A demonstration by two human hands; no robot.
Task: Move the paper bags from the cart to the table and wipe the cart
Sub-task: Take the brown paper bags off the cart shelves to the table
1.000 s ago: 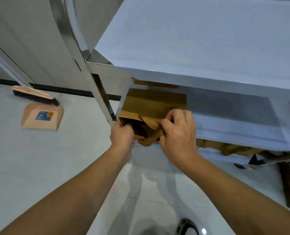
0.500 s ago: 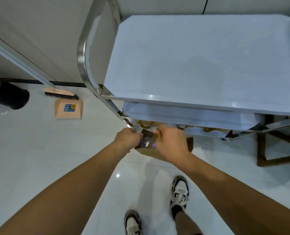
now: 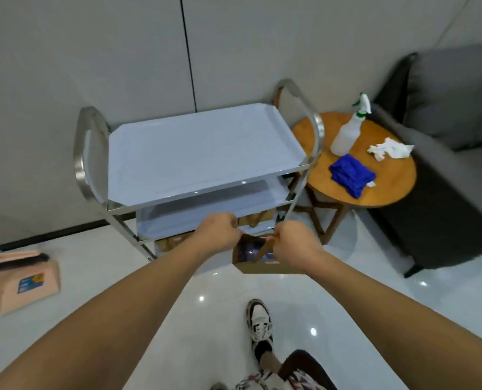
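Observation:
I hold a brown paper bag (image 3: 262, 267) in the air in front of the steel cart (image 3: 206, 153), just off its lower shelves. My left hand (image 3: 217, 230) grips the bag's left handle and my right hand (image 3: 293, 240) grips the right one, so the mouth gapes and something bluish shows inside. More brown paper bags (image 3: 258, 219) remain on the cart's lower shelves, mostly hidden by the shelves and my hands. The round wooden table (image 3: 389, 187) stands right of the cart.
On the table are a white spray bottle (image 3: 349, 130), a blue cloth (image 3: 352, 174) and a crumpled white tissue (image 3: 389, 149). A dark sofa (image 3: 453, 142) sits behind it. A pink dustpan with brush (image 3: 23, 280) lies on the floor at left.
I have stood up and stepped back from the lower shelf, lifting the bag out of the cart by its handles; the view now takes in the whole cart and the table.

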